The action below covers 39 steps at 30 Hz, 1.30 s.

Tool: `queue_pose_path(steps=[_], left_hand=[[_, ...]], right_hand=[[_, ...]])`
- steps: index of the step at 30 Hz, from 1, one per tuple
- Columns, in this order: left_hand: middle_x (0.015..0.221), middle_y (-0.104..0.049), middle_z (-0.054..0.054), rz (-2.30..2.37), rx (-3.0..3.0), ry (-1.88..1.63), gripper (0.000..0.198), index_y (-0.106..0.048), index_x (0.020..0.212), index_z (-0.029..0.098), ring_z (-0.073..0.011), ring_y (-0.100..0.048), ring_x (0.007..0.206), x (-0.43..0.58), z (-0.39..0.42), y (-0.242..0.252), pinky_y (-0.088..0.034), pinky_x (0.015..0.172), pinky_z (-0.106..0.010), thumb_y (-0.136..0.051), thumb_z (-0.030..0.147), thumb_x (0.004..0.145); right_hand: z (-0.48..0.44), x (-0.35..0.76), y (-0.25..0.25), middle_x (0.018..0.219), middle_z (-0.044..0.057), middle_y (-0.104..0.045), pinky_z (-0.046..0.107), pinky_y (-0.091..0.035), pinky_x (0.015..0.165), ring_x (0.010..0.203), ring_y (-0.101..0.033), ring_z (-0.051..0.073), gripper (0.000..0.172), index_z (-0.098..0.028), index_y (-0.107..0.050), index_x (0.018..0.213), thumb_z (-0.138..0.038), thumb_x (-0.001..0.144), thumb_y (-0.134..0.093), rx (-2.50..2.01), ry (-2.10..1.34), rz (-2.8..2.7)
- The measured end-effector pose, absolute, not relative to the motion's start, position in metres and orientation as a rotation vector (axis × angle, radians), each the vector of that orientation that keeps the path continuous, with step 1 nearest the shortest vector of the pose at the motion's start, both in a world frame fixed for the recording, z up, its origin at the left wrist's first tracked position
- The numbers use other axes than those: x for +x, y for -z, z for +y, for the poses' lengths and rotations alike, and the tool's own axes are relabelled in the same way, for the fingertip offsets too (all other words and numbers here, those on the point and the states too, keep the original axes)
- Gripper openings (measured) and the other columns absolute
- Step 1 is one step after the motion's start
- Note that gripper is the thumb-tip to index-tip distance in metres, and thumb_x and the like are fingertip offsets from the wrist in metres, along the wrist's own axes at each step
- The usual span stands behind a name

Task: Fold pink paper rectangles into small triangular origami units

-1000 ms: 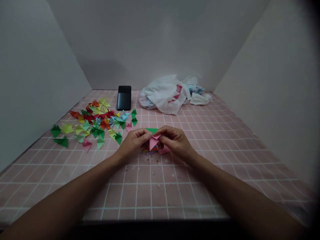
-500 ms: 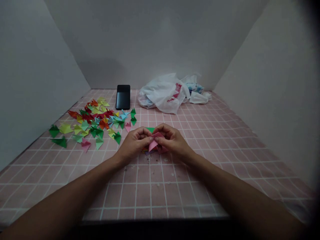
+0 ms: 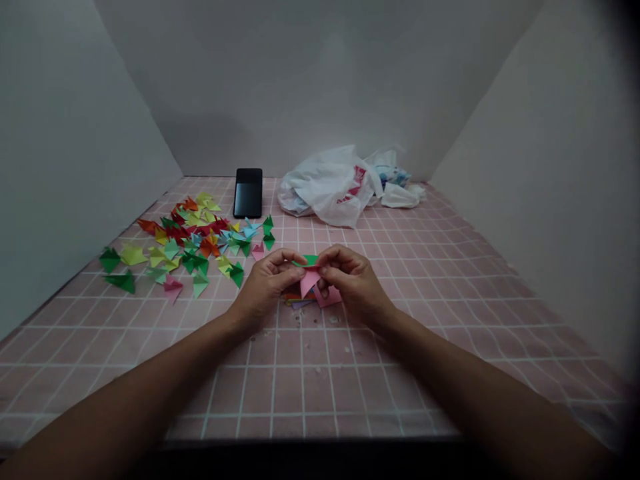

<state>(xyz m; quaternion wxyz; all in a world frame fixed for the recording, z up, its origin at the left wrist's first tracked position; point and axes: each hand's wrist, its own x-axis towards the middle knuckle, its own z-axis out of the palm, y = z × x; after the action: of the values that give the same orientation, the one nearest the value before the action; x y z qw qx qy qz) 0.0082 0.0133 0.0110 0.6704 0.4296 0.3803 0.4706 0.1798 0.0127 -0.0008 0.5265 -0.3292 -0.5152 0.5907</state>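
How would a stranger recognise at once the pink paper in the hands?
On the checked tablecloth, find where the left hand and right hand nearly meet. Between them is the pink folded paper, pointing down. Unlike the pink sheet at its lower right, this one is gripped by both hands.

One view, from a camera worn on my head, looks forward and down along my forearms. My left hand and right hand sit mid-frame, fairly near; the checked tabletop surrounds them, and the view reaches beyond them to a pale back wall.
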Motion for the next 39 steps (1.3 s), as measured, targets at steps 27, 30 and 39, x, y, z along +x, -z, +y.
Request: queue_pose_path(steps=[27, 30, 39], left_hand=[[0.061, -0.064, 0.003, 0.790, 0.990, -1.101, 0.013, -0.069, 0.076, 0.015, -0.0079, -0.057, 0.053, 0.0063, 0.0147, -0.0085, -0.047, 0.055, -0.019, -0.077, 0.024, 0.069], [0.064, -0.066, 0.003, 0.823, 1.018, -1.103, 0.020, -0.068, 0.079, 0.015, -0.0080, -0.059, 0.056, 0.0061, 0.0158, -0.0059, -0.048, 0.057, -0.019, -0.081, 0.029, 0.071], [0.063, -0.065, 0.005, 0.860, 1.190, -1.183, 0.025, -0.065, 0.089, 0.017, -0.0074, -0.058, 0.055, 0.0030, 0.0188, -0.0072, -0.046, 0.057, -0.018, -0.081, 0.026, 0.073]], right_hand=[[0.0101, 0.1831, -0.0073, 0.061, -0.002, -0.070, 0.023, -0.053, 0.054, 0.052, -0.063, 0.010, 0.007, -0.018, -0.070, 0.079, -0.013, 0.079, -0.064, -0.726, -1.391, -1.304], [0.0098, 0.1829, -0.0080, 0.062, -0.002, -0.069, 0.023, -0.053, 0.055, 0.053, -0.063, 0.010, 0.006, -0.017, -0.069, 0.079, -0.013, 0.079, -0.064, -0.743, -1.365, -1.345], [0.0158, 0.1881, -0.0019, 0.064, -0.001, -0.069, 0.024, -0.051, 0.054, 0.053, -0.064, 0.012, 0.012, -0.018, -0.067, 0.092, -0.029, 0.089, -0.062, -0.727, -1.491, -1.273]])
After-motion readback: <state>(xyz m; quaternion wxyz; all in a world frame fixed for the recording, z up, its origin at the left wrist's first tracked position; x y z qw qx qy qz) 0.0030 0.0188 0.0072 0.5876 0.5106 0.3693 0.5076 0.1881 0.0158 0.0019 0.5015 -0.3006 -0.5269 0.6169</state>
